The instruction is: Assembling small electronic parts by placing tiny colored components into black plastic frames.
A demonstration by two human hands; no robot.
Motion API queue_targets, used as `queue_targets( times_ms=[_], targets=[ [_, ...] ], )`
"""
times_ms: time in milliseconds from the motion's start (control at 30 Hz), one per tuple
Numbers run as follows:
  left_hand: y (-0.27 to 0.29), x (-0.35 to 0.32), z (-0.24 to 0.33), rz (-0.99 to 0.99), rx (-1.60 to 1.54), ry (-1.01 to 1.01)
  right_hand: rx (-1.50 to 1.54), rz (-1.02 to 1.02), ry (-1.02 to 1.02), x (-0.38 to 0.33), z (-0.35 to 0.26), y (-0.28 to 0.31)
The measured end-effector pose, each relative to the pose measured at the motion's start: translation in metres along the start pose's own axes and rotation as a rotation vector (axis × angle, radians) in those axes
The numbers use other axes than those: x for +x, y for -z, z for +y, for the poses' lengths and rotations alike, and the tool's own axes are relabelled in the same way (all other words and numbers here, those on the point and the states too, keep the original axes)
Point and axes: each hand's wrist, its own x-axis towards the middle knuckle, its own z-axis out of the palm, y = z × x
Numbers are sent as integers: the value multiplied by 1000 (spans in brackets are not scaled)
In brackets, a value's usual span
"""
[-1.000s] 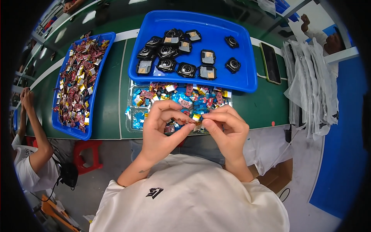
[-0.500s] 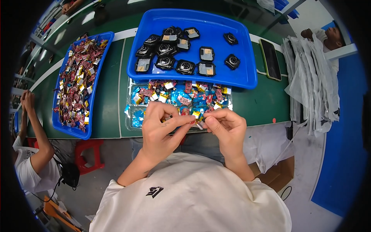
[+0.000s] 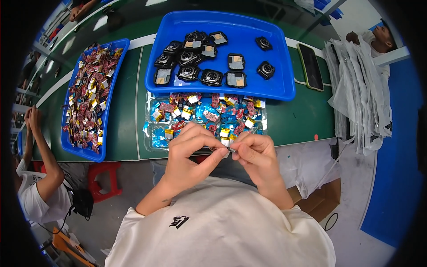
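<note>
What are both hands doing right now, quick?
Left hand: closed, fingers pinching a small flat silvery part over the clear tray's edge.
Right hand: closed, pinching the same part from the other side.

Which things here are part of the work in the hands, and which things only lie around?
In the work:
- left hand and right hand, pinching a tiny part between them
- clear tray of small wrapped parts

Lying about:
- large blue tray of black square cases
- side blue tray of reddish parts
- phone
- stack of plastic bags
</note>
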Motion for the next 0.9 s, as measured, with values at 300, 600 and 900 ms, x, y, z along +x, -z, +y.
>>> queue_targets(
  times_ms=[300, 600, 900],
  targets=[
    [0, -1, -6, -44, -408, 196, -259, 74, 166, 8, -1, -5],
    [5, -3, -25, 47, -740, 281, -1090, -59, 462, 34, -41, -5],
    [1, -2, -25, 16, -701, 265, -842, -147, 436, 34, -21, -10]
  ],
)
